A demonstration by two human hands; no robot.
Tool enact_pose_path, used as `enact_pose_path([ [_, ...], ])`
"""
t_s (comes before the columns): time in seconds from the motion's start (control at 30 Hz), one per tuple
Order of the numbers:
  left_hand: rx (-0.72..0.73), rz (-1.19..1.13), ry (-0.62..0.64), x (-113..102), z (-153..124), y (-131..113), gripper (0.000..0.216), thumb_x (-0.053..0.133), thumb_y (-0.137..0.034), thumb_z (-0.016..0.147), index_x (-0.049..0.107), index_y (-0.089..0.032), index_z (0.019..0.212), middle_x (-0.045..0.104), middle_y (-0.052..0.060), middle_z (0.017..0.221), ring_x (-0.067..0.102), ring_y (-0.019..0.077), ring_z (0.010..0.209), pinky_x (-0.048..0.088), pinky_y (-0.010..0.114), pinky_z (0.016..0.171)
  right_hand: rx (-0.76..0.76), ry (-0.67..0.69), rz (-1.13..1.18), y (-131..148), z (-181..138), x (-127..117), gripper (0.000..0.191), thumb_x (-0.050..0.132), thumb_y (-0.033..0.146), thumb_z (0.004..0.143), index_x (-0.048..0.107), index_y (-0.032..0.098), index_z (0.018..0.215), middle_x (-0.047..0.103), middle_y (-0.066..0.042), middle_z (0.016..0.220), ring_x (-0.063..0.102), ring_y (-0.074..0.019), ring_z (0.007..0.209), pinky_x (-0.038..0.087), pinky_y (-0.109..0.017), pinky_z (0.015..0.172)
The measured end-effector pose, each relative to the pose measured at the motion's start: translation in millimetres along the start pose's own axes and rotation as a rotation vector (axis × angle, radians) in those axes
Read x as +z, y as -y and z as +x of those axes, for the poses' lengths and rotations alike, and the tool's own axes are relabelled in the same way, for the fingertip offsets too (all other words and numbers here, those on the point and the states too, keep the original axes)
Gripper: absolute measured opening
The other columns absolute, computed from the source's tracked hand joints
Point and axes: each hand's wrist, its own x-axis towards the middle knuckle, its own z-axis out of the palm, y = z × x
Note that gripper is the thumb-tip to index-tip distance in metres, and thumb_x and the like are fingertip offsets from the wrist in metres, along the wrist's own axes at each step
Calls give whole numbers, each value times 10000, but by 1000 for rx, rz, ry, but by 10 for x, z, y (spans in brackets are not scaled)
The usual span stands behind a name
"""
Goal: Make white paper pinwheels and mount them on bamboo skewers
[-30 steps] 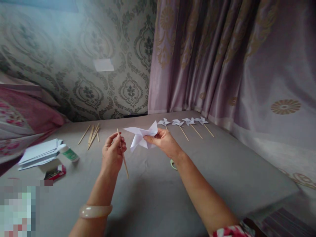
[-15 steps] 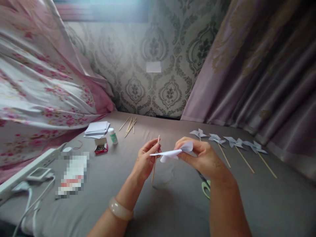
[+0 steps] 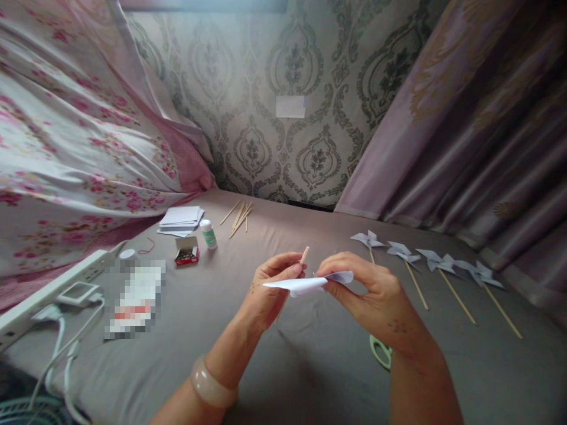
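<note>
Between the thumb and fingers of my left hand (image 3: 272, 289) is a thin wooden stick (image 3: 305, 255), its top end poking up past the fingertips and tilted right. My right hand (image 3: 361, 286) pinches a white paper pinwheel (image 3: 301, 285), seen nearly edge-on. The pinwheel's left blade reaches across in front of my left hand and hides part of the stick. A tiny pin tip (image 3: 314, 274) seems to show by my right fingertips, pointing toward the stick; the two look apart. Green-handled scissors (image 3: 380, 353) lie partly hidden beneath my right forearm.
Several finished pinwheels on sticks (image 3: 438, 261) lie at right. Loose sticks (image 3: 239, 218), a paper stack (image 3: 181, 219), a white-green bottle (image 3: 208, 234) and a small red box (image 3: 186, 252) sit at back left. A power strip (image 3: 93, 268) with cables runs along the left edge.
The stick has tilted, its top leaning right toward my right hand. The pinwheel has turned flatter and edge-on. The whole view has shifted slightly.
</note>
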Motion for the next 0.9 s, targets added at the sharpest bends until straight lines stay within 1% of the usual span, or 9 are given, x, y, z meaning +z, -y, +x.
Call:
enact_pose_path([
  [0.23, 13, 51, 34, -28, -20, 3, 241, 858, -253, 580, 776, -176, 793, 742, 56, 746, 651, 137, 683, 485, 242, 679, -9, -48, -19, -13, -10, -4, 75, 638, 156, 863, 644, 224, 893, 689, -12, 874, 647, -156, 852, 511, -288, 769],
  [0.37, 18, 74, 25, -31, -21, -13, 237, 874, -258, 553, 777, -184, 757, 739, 51, 734, 641, 134, 676, 476, 234, 661, -9, -61, -26, -1, -19, -29, 105, 626, 143, 865, 650, 234, 912, 694, -20, 886, 650, -172, 863, 515, -313, 772],
  [0.47, 10, 75, 27, -41, -18, -30, 237, 881, -240, 537, 777, -188, 744, 735, 44, 732, 628, 125, 655, 458, 222, 619, -35, -50, -18, 6, -21, -42, 151, 625, 107, 856, 649, 239, 924, 690, -16, 893, 647, -168, 876, 514, -309, 779],
  [0.63, 12, 87, 49, -74, -17, -21, 221, 869, -226, 555, 780, -191, 754, 729, 37, 736, 610, 117, 631, 430, 212, 571, -61, -24, -37, -13, -21, -49, 213, 618, 56, 840, 646, 240, 942, 681, -19, 921, 636, -167, 899, 511, -313, 800],
  [0.8, 25, 131, 76, -64, -39, -19, 208, 853, -258, 600, 790, -194, 788, 740, 48, 784, 625, 123, 690, 455, 217, 643, -40, -44, -77, -25, -14, -36, 160, 615, 92, 861, 641, 235, 929, 667, -26, 905, 633, -167, 883, 511, -312, 773],
  [0.9, 57, 172, 76, -55, -51, -17, 233, 859, -286, 591, 794, -195, 795, 736, 50, 788, 620, 134, 700, 458, 230, 660, -19, -75, -104, -14, -5, -22, 116, 619, 137, 873, 633, 240, 923, 671, -24, 880, 638, -172, 858, 510, -321, 766],
])
